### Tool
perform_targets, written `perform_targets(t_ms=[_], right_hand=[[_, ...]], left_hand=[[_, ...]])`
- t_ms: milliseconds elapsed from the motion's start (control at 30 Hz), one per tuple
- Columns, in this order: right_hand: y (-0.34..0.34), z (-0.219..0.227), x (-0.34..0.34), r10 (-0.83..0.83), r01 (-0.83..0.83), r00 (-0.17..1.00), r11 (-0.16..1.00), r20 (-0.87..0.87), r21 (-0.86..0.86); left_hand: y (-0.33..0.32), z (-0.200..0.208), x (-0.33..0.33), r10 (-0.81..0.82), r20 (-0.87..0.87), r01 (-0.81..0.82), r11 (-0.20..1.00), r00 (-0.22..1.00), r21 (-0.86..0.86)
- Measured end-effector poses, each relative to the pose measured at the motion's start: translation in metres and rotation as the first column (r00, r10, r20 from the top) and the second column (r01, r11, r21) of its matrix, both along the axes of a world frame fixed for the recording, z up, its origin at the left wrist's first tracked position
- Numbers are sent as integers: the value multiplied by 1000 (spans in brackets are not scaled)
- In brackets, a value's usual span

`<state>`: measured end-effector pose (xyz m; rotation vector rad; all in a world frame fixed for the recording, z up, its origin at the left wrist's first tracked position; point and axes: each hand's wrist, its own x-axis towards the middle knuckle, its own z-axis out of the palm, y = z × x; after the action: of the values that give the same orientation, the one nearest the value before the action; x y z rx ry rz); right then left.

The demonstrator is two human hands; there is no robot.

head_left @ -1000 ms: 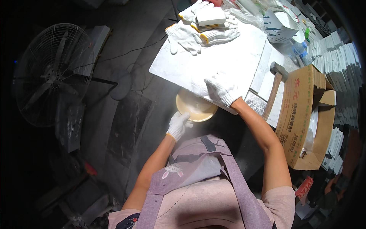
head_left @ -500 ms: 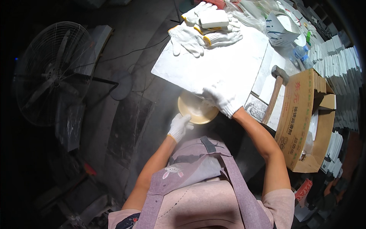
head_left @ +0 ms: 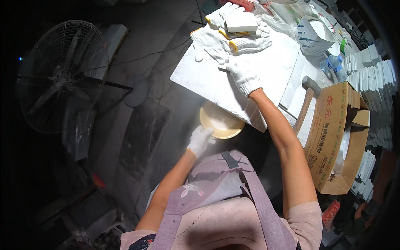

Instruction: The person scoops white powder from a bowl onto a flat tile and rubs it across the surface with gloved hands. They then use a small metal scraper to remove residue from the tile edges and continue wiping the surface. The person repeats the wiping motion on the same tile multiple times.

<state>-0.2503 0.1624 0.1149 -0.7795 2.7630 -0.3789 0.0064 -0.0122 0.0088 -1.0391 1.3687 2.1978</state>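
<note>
My left hand [head_left: 201, 139], in a white knit glove, grips the near left rim of a pale yellow bowl [head_left: 227, 133]. White powder lies inside the bowl, which sits just under the front edge of a white slab [head_left: 200, 81]. My right hand [head_left: 243, 79], gloved the same way, is over the slab with its fingers closed. A thin, dark-edged piece shows at its fingertips, too small to name. Beyond that hand, a pile of white gloves [head_left: 210, 41] with yellow cuffs lies on the slab. A small white block [head_left: 241, 22] rests on the pile.
Right of the slab are a hammer [head_left: 306, 102] with a wooden handle, an open cardboard box [head_left: 325, 137] and plastic bottles [head_left: 331, 63]. Stacks of white tiles [head_left: 373, 79] line the far right. A large floor fan [head_left: 62, 79] stands at left, its cable crossing the floor.
My right hand has moved from the slab's front edge above the bowl, away from me toward the gloves. My left hand keeps its grip on the bowl. The whole view has shifted slightly.
</note>
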Motion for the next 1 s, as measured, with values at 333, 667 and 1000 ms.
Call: perform_targets(t_ms=[333,667,1000], right_hand=[[17,-10,65,275,-320,927,934,-254,-157],[60,-32,110,137,-83,989,821,53,-565],[121,-32,95,-304,286,934,951,-187,-118]], left_hand=[[-3,-4,0,41,-33,-40,999,999,17],[-3,-6,7,-47,7,47,999,999,-9],[9,-3,12,-80,-1,80,997,997,-25]])
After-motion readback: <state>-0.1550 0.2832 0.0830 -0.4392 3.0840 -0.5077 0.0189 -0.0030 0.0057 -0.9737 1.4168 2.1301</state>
